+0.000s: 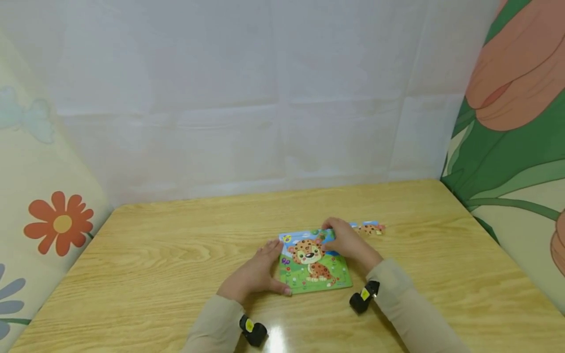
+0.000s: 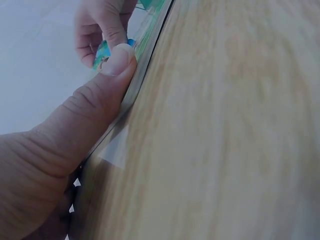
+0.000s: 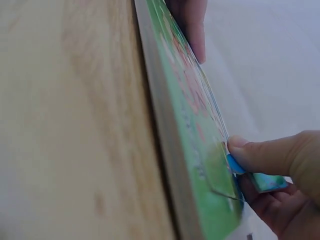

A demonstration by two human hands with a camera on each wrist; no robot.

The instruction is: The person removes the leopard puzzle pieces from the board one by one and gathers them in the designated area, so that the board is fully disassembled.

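A square jigsaw puzzle board, printed with a cartoon leopard on green grass, lies flat on the wooden table. My left hand holds its left side, with the thumb against the near edge by the corner and the fingers toward the far left corner. At the upper right of the board, my right hand pinches a small puzzle piece, coloured green and blue, between thumb and fingers. Its lower end touches or nearly touches the board; exactly how it sits is hidden by the fingers.
Beyond the right hand lie several loose puzzle pieces, some with leopard spots. The wooden table runs back to a white cloth backdrop. Painted flower panels stand on both sides.
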